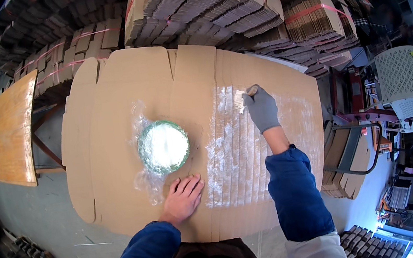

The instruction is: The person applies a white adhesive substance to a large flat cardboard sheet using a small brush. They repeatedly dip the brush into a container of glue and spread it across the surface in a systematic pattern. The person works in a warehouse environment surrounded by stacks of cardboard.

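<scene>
My right hand, in a grey glove, grips a brush with pale bristles, low over the far part of several overlapping cardboard strips. White paste is smeared in streaks across these strips. My left hand is bare and rests with fingers stretched out on a large brown cardboard sheet, holding nothing. Just beyond it stands a round green-rimmed bowl, lined with clear plastic film and bright white inside. Crumpled film spreads from the bowl onto the sheet.
Strapped stacks of flat cardboard rise along the far side. A tilted wooden board stands at the left. To the right are a cart with a black handle and a white perforated crate. More stacks sit at lower right.
</scene>
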A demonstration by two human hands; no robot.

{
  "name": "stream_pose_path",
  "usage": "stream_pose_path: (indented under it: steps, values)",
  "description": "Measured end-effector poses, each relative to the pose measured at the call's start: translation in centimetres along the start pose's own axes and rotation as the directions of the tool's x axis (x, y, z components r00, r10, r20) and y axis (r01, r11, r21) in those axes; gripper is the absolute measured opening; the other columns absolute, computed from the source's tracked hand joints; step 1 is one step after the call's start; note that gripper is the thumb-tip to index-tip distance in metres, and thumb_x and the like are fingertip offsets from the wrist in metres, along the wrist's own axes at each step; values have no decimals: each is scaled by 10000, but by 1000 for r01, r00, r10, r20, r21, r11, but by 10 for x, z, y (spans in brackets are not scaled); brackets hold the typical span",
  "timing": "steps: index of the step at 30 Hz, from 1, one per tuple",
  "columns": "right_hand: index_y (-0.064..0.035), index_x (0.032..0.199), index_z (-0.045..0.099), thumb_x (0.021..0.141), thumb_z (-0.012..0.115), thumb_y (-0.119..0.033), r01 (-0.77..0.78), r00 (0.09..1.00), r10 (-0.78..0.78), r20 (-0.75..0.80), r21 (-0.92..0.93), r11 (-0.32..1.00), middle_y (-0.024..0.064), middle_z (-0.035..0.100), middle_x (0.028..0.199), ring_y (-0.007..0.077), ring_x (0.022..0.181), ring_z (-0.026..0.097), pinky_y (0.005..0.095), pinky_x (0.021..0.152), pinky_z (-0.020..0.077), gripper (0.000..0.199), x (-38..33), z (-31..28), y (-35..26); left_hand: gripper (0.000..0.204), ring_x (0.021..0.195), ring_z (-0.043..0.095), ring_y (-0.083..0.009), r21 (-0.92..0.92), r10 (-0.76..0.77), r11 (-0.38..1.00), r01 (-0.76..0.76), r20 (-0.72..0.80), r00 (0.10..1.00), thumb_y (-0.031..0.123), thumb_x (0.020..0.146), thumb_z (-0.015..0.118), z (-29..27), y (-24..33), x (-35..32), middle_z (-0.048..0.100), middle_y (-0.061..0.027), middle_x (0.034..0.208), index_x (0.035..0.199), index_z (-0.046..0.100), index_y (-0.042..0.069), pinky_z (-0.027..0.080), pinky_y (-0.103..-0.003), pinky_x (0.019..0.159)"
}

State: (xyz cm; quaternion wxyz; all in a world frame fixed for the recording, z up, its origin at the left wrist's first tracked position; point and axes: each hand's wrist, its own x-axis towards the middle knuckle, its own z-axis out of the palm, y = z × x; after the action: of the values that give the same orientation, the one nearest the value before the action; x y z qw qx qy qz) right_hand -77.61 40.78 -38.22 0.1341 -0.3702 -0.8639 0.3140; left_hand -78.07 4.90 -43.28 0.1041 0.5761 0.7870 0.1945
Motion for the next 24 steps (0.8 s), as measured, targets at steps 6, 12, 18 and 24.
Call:
stream_pose_path:
  steps: [6, 12, 18, 24]
  values:
    - [-107, 993, 572, 939, 623, -336, 155, 988, -153, 23, -152, 976, 150, 645, 960, 391, 831, 654, 483, 738, 526, 241, -19, 16, -3, 459, 1271, 479, -190, 1, 12, 1000, -12, -9, 1000, 226, 856, 666, 0, 0, 0, 533, -3, 1386, 1303, 585, 164, 383, -456, 1068]
    - [-98, 1009, 565, 943, 614, -330, 178, 984, -180, -3, -115, 977, 154, 653, 973, 393, 846, 652, 495, 745, 522, 246, 6, 21, -9, 465, 1274, 477, -191, 4, -1, 1000, 1, -3, 1000, 228, 855, 666, 1, -1, -5, 526, -1, 1394, 1308, 582, 164, 373, -454, 1076]
    - [-68, 997, 564, 932, 625, -303, 143, 989, -148, -2, -225, 964, 177, 659, 968, 394, 887, 657, 488, 759, 527, 250, 28, 17, -2, 473, 1286, 469, -193, -2, -2, 1000, 2, 10, 1000, 224, 860, 660, 1, 2, -5, 517, -3, 1407, 1322, 573, 167, 363, -456, 1087]
    - [-98, 1016, 611, 923, 622, -286, 138, 986, -155, -54, -233, 963, 159, 676, 983, 387, 882, 661, 476, 751, 525, 210, 19, -4, -5, 490, 1292, 466, -246, -32, 5, 999, -4, 29, 1000, 216, 847, 673, -11, 5, 2, 520, -61, 1401, 1316, 571, 121, 356, -477, 1091]
